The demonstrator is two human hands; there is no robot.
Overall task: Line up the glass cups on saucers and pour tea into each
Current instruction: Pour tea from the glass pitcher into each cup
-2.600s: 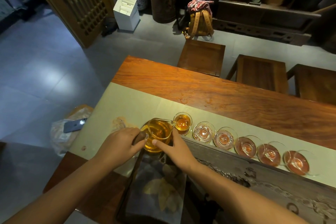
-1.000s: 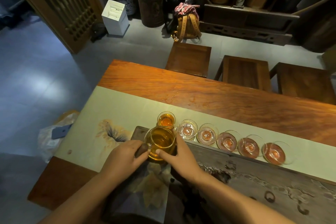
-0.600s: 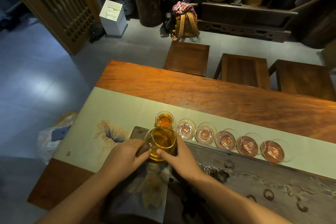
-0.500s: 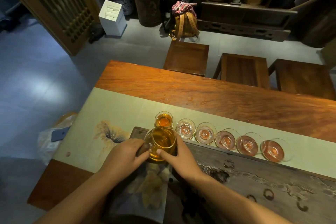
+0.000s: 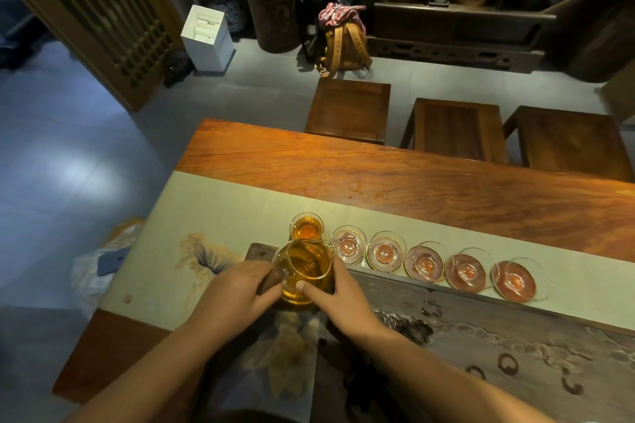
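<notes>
Gripping a glass pitcher [image 5: 304, 271] of amber tea from both sides, the left hand [image 5: 233, 299] curls its fingers round the handle side while the right hand [image 5: 343, 295] presses thumb and fingers against the opposite wall; the pitcher's spout [image 5: 330, 243] tips toward the second cup [image 5: 348, 244], just beyond the right hand's fingertips. Six glass cups stand in one row past the hands, each on a saucer: the filled cup [image 5: 306, 227], directly beyond the pitcher, holds amber tea, and the other five, running off to the right of the right hand, look empty or nearly so, the last cup [image 5: 515, 280] farthest out. They sit on a pale table runner [image 5: 213, 209] with a painted flower, laid along a reddish wooden table [image 5: 412, 178]. Under the wrists lies a dark carved tea tray [image 5: 498, 336]. Beyond the table stand three wooden stools, the nearest stool [image 5: 350, 110] straight ahead, then a tan backpack [image 5: 345, 41], a white box [image 5: 206, 36] and a lattice screen [image 5: 103, 10] on a grey tiled floor.
</notes>
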